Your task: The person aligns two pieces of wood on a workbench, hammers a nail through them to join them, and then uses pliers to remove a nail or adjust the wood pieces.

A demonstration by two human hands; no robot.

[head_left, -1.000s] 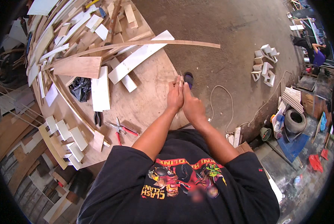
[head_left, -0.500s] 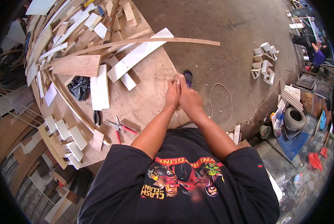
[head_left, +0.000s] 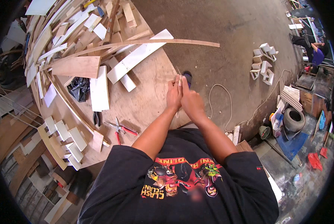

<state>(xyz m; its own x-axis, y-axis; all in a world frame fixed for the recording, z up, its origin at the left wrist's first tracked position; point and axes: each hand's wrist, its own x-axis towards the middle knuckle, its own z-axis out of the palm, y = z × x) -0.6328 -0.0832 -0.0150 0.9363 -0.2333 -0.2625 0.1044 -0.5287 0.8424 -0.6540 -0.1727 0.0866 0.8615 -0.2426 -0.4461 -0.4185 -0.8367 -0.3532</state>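
Both my hands meet over the right edge of the plywood tabletop (head_left: 148,91). Fingers of my left hand (head_left: 173,96) are closed, pressed against my right hand (head_left: 191,100), whose fingers are curled in as well. Something very thin and pale shows just past the fingertips and below the palms; it is too slight to name, and my fingers cover most of it. To the left of my left forearm lie red-handled snips (head_left: 122,129), their jaws spread. Black-handled pliers (head_left: 96,118) rest farther left, beside a white board (head_left: 99,91).
A heap of wood offcuts (head_left: 75,33) covers the far left, with a long thin strip (head_left: 189,40) jutting past the table edge. A small white stepped piece (head_left: 64,136) stands near left. White box frames (head_left: 264,63), a cord (head_left: 231,100) and a tyre (head_left: 294,119) are on the right.
My joined hands have shifted very slightly to the right and nearer to me. The tools and wood stay where they were.
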